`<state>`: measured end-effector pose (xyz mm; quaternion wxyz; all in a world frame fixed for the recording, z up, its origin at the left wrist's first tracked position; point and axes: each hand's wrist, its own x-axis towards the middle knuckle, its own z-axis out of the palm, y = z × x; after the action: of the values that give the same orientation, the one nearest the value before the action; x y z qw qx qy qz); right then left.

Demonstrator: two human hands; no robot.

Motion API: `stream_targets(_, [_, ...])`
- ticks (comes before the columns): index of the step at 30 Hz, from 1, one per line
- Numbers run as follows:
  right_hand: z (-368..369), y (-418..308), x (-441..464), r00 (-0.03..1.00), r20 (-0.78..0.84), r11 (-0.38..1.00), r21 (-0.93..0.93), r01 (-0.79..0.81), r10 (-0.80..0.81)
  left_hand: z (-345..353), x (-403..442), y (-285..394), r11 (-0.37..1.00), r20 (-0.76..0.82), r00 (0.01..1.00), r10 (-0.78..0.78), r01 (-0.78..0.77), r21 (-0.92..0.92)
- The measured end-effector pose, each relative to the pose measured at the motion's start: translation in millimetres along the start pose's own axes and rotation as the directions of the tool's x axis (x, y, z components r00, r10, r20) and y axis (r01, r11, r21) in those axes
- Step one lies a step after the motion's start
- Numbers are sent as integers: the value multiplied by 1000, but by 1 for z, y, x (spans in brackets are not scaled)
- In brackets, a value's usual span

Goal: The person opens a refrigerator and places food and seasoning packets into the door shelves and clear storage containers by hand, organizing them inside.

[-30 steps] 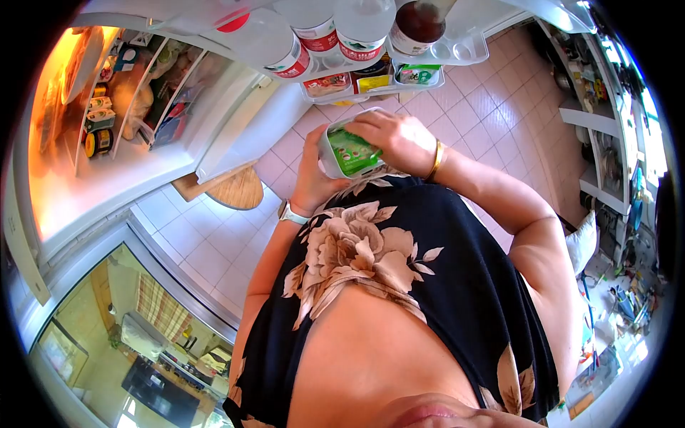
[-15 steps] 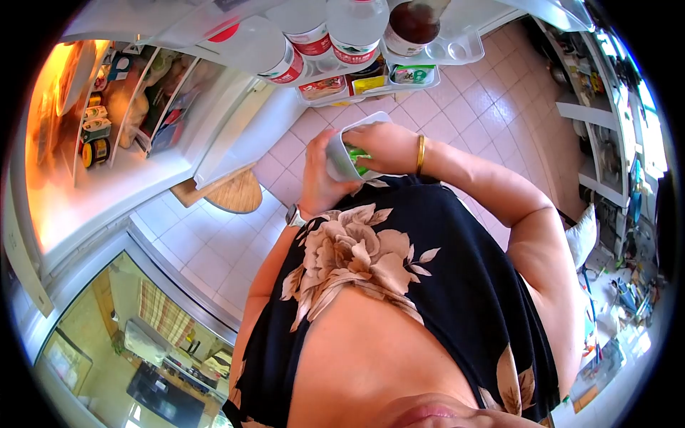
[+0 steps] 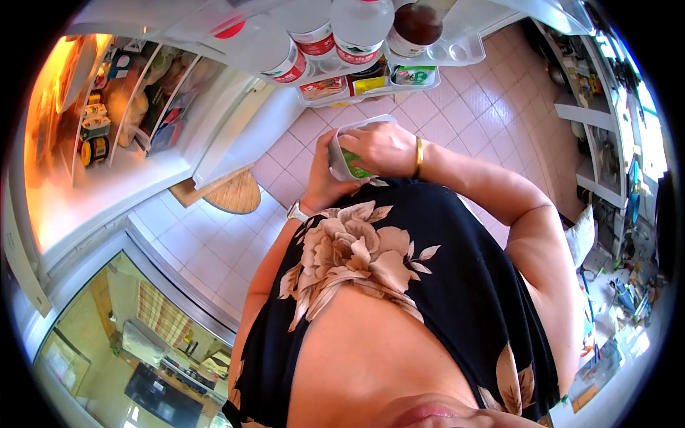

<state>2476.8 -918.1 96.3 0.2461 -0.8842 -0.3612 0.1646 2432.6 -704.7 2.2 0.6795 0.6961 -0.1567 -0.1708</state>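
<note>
A small white plastic bin is held in front of my chest. My left hand, with a watch at the wrist, wraps round its near left side. My right hand, with a gold bangle at the wrist, dips into the bin from the right. Its fingers are curled down inside, and the tips are hidden. Beside those fingers a green packet lies in the bin; what the fingers grip I cannot make out.
Above the hands, open fridge-door racks hold several bottles, a jar of dark contents and small packets. At left is the lit fridge interior with stocked shelves. A round wooden board is below it. Shelving stands at right.
My right hand has shifted slightly within the bin, its knuckles higher and more of the green packet showing. The bin has turned and moved a little; my left hand keeps its hold.
</note>
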Motion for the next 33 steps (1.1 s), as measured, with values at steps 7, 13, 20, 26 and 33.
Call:
stream_targets(7, [-27, 14, -25, 878, -451, 982, -161, 96, -160, -2, -6, 9, 999, -31, 999, -44, 44, -28])
stream_targets(13, [-7, 31, -11, 908, -417, 998, -67, 17, -43, 5, -3, 1, 995, -7, 997, -75, 74, -66])
stream_targets(20, [-17, 55, -23, 870, -488, 987, 161, 5, 76, -2, -2, 8, 985, -30, 996, -81, 76, -156])
stream_targets(26, [3, 46, -14, 886, -462, 993, 111, 33, 22, 3, -2, 7, 978, -39, 998, -59, 50, -200])
stream_targets(33, [-16, 30, -23, 840, -542, 951, 272, 147, 25, -2, 1, 21, 988, -37, 996, -75, 70, -140])
